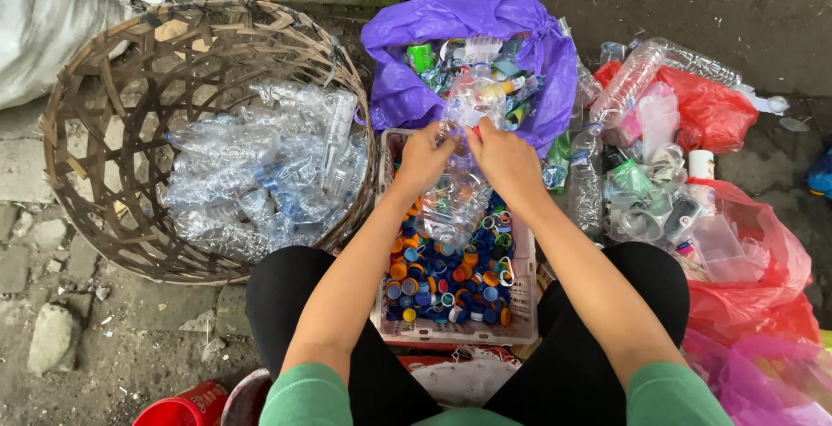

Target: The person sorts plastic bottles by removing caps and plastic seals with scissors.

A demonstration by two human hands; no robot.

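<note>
Head view: a woven basket (87, 131) of crushed clear bottles sits at left; the left hand (423, 159) and right hand (507, 162) both grip a clear bottle (455, 196) above a crate (451, 332) of coloured caps, a purple bag (485, 19) behind, red bags (719, 114) right

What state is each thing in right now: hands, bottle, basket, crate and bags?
Left hand: gripping the clear bottle.
Right hand: gripping the same bottle, near its neck.
Clear bottle: held over the crate, crumpled, empty.
Woven basket: upright, partly filled with clear bottles.
White crate: holding loose coloured caps.
Purple bag: open, mixed plastic inside.
Red bag: lying crumpled, bottles on it.
</note>
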